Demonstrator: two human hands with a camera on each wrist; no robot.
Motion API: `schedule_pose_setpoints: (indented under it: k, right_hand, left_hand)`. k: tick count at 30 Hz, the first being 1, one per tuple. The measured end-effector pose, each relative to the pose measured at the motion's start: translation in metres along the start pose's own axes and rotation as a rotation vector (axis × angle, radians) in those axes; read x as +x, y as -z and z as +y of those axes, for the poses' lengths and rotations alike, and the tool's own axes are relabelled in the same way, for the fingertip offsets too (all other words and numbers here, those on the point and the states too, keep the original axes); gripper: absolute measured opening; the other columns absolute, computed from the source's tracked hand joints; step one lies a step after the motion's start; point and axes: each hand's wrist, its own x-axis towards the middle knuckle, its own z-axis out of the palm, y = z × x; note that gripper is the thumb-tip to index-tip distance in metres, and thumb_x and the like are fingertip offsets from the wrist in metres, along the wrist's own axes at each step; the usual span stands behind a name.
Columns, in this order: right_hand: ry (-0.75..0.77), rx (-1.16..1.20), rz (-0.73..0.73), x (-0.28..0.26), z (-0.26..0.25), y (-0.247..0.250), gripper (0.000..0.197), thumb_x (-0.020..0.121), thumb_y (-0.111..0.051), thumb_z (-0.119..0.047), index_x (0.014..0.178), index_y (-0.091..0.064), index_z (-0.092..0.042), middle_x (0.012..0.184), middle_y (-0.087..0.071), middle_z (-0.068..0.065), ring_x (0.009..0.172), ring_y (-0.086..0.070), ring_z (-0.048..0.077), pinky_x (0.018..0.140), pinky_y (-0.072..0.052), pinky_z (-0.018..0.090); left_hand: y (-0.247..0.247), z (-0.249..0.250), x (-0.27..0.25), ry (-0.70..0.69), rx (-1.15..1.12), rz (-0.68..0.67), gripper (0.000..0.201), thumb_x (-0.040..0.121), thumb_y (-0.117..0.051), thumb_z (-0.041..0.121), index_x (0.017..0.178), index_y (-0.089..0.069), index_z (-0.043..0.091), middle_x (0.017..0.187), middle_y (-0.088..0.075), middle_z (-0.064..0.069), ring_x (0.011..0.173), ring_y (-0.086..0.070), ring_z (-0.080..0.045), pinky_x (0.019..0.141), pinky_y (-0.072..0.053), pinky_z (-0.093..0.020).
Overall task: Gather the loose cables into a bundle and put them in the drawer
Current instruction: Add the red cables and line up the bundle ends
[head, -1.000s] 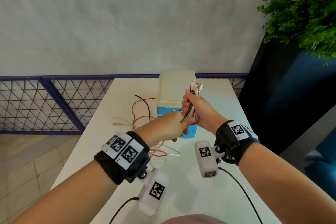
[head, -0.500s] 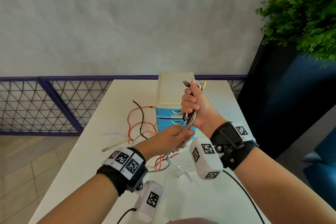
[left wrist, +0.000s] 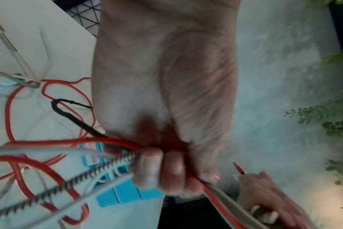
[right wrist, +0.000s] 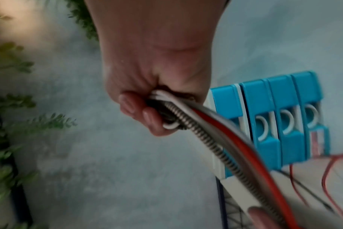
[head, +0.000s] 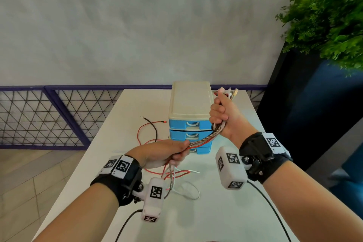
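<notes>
Several cables (red, white, black and one braided metal-look) run as a bundle (head: 204,139) between my two hands above the white table (head: 225,212). My right hand (head: 223,116) grips the bundle's upper end in a fist beside the drawer unit, plug ends (head: 228,92) sticking out above it. My left hand (head: 172,153) grips the same cables (left wrist: 112,164) lower down, nearer me. Loose tails (head: 176,177) hang from it onto the table. The small drawer unit (head: 190,116) has a cream top and blue drawers (right wrist: 274,120), all closed.
Red and black wire loops (head: 149,129) lie on the table left of the drawer unit. A dark planter with a green plant (head: 330,25) stands to the right. A purple mesh railing (head: 49,116) runs behind and to the left.
My left hand has slid down the bundle toward me, away from the right hand, drawing the cables taut between them. The right hand has risen slightly beside the drawer unit.
</notes>
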Motion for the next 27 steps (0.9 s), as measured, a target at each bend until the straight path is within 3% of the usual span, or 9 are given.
schedule_pose_setpoints:
  k: [4, 7, 9, 12, 16, 20, 22, 24, 27]
  right_hand:
    - [0.073, -0.279, 0.023, -0.005, 0.001, 0.000, 0.031, 0.100, -0.049, -0.031, 0.074, -0.047, -0.014, 0.046, -0.041, -0.004, 0.033, -0.036, 0.007, 0.034, -0.037, 0.020]
    - [0.085, -0.506, 0.015, -0.008, 0.007, -0.001, 0.021, 0.101, -0.047, -0.021, 0.088, -0.056, -0.007, 0.056, -0.056, 0.002, 0.043, -0.054, 0.012, 0.043, -0.048, 0.024]
    - [0.038, -0.603, -0.022, -0.009, 0.011, -0.001, 0.019, 0.100, -0.048, -0.019, 0.099, -0.060, -0.004, 0.073, -0.069, 0.009, 0.062, -0.068, 0.017, 0.061, -0.058, 0.028]
    - [-0.106, -0.666, -0.107, -0.012, 0.018, 0.004, 0.026, 0.096, -0.056, -0.022, 0.113, -0.063, -0.004, 0.103, -0.073, 0.017, 0.095, -0.072, 0.024, 0.090, -0.056, 0.042]
    - [-0.293, -0.596, -0.269, -0.021, 0.024, 0.005, 0.034, 0.096, -0.054, -0.033, 0.117, -0.062, -0.008, 0.107, -0.065, 0.018, 0.098, -0.063, 0.029, 0.076, -0.055, 0.033]
    - [-0.432, -0.581, -0.371, -0.024, 0.027, 0.009, 0.044, 0.096, -0.047, -0.047, 0.122, -0.059, -0.014, 0.124, -0.064, 0.020, 0.116, -0.062, 0.031, 0.097, -0.048, 0.045]
    - [-0.475, -0.571, -0.442, -0.026, 0.028, 0.010, 0.048, 0.097, -0.041, -0.050, 0.121, -0.061, -0.013, 0.122, -0.064, 0.022, 0.112, -0.064, 0.033, 0.094, -0.051, 0.044]
    - [-0.476, -0.588, -0.444, -0.029, 0.032, 0.008, 0.041, 0.096, -0.044, -0.047, 0.094, -0.064, -0.012, 0.092, -0.069, 0.016, 0.080, -0.069, 0.024, 0.072, -0.056, 0.034]
    - [-0.455, -0.561, -0.381, -0.029, 0.038, 0.007, 0.035, 0.095, -0.052, -0.040, 0.070, -0.044, -0.016, 0.059, -0.042, -0.001, 0.048, -0.041, 0.011, 0.050, -0.041, 0.024]
  left_hand:
    - [0.011, 0.005, 0.005, -0.010, 0.405, 0.153, 0.036, 0.101, -0.033, 0.037, 0.075, -0.048, 0.016, 0.062, -0.038, 0.005, 0.053, -0.031, -0.007, 0.054, -0.030, -0.020]
    - [0.017, 0.012, 0.007, 0.013, 0.825, 0.331, 0.041, 0.099, -0.032, 0.046, 0.088, -0.056, 0.014, 0.079, -0.060, -0.004, 0.068, -0.051, -0.015, 0.070, -0.043, -0.039]
    - [0.017, 0.016, 0.008, 0.031, 1.017, 0.420, 0.036, 0.099, -0.030, 0.045, 0.085, -0.052, 0.020, 0.081, -0.060, 0.002, 0.079, -0.054, -0.020, 0.080, -0.039, -0.040]
    - [0.010, 0.023, 0.009, -0.053, 1.245, 0.503, 0.030, 0.100, -0.030, 0.041, 0.075, -0.038, 0.028, 0.068, -0.046, 0.010, 0.082, -0.052, -0.022, 0.076, -0.026, -0.034]
    - [0.006, 0.030, 0.010, -0.132, 1.213, 0.469, 0.028, 0.100, -0.032, 0.032, 0.080, -0.041, 0.048, 0.081, -0.060, 0.016, 0.091, -0.051, -0.021, 0.087, -0.026, -0.036]
    - [0.001, 0.037, 0.008, -0.189, 1.172, 0.416, 0.012, 0.099, -0.037, 0.029, 0.099, -0.049, 0.025, 0.095, -0.062, 0.008, 0.092, -0.044, -0.019, 0.094, -0.032, -0.038]
    - [-0.001, 0.041, 0.005, -0.229, 0.985, 0.386, 0.012, 0.095, -0.051, 0.027, 0.102, -0.043, 0.023, 0.089, -0.060, 0.009, 0.090, -0.050, -0.017, 0.085, -0.043, -0.035]
    - [-0.002, 0.044, 0.005, -0.320, 0.862, 0.348, 0.030, 0.089, -0.061, 0.022, 0.097, -0.033, 0.022, 0.083, -0.063, 0.007, 0.079, -0.059, -0.012, 0.072, -0.048, -0.025]
    - [0.003, 0.044, 0.009, -0.324, 0.843, 0.346, 0.038, 0.087, -0.064, 0.023, 0.097, -0.028, 0.021, 0.081, -0.067, -0.004, 0.067, -0.056, -0.015, 0.064, -0.047, -0.029]
